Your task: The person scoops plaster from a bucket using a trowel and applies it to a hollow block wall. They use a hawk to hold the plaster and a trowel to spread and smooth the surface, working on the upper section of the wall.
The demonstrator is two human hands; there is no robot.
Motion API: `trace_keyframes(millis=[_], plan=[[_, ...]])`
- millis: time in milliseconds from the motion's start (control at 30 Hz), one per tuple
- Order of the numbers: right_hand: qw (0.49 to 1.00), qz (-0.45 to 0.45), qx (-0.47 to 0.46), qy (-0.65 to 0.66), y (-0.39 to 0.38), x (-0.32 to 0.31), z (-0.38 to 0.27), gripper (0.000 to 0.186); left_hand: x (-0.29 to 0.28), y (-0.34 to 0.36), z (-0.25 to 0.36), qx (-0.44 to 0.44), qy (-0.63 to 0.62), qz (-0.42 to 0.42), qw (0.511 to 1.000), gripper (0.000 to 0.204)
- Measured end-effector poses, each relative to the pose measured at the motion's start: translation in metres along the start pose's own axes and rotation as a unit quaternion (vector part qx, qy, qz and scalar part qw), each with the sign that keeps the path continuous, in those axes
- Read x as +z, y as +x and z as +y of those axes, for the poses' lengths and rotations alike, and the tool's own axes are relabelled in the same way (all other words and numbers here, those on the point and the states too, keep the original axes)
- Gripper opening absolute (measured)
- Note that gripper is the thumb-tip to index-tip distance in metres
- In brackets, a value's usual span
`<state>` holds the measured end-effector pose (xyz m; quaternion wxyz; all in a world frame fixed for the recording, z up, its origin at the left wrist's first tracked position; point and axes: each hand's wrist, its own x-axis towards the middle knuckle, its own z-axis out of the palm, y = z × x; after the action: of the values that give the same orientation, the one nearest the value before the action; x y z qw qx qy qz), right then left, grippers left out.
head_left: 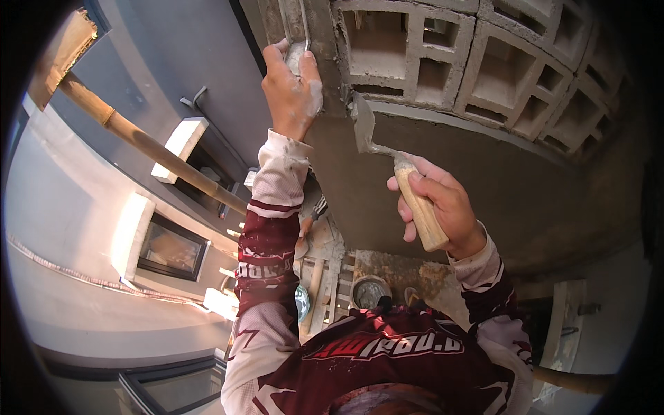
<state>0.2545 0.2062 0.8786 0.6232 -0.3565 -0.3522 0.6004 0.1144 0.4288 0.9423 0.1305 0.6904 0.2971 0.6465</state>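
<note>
My right hand (443, 207) is wrapped round the wooden handle of a small trowel (420, 200). The mortar-smeared blade of the trowel points up against the wall, just under the lower edge of the pale breeze blocks (377, 45). Up at the wall's left corner, my left hand (294, 97) has its fingers closed about a greyish, mortar-coated piece whose kind I cannot make out. Thin bent metal rods (306, 24) run upward from there along the corner. Grey smears mark the back of this hand. Below the blocks stretches a smooth, damp-looking rendered wall (415, 145).
A bamboo pole (149, 145) slants across the left side, before a grey wall with framed windows (173, 247). Far below are wooden slats (317, 290), a round bucket (369, 292) holding grey material and another person's hand (306, 226). A board (564, 325) stands lower right.
</note>
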Motion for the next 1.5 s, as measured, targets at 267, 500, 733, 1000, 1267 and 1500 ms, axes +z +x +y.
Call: trace_keyframes(millis=[267, 500, 733, 1000, 1267, 1500], plan=[[0.999, -0.006, 0.006, -0.044, 0.008, 0.019, 0.001, 0.063, 0.003, 0.001, -0.002, 0.044, 0.006, 0.026, 0.999, 0.036], [0.982, -0.022, 0.031, -0.183, -0.003, 0.018, -0.014, 0.061, 0.001, 0.0, 0.001, 0.031, 0.013, 0.018, 0.999, 0.035], [0.999, 0.012, -0.013, -0.038, -0.011, -0.002, -0.012, 0.055, 0.003, 0.002, -0.003, 0.057, 0.01, 0.033, 0.998, 0.036], [0.999, -0.017, 0.0, 0.042, 0.002, -0.008, -0.014, 0.039, 0.002, 0.001, -0.002, 0.052, 0.021, 0.03, 0.998, 0.036], [0.998, -0.017, 0.001, 0.053, 0.005, -0.003, -0.016, 0.038, 0.002, 0.0, -0.001, 0.045, 0.031, 0.028, 0.998, 0.036], [0.998, -0.033, -0.002, 0.058, 0.007, 0.001, -0.016, 0.038, 0.002, 0.001, 0.0, 0.03, 0.02, 0.021, 0.999, 0.038]])
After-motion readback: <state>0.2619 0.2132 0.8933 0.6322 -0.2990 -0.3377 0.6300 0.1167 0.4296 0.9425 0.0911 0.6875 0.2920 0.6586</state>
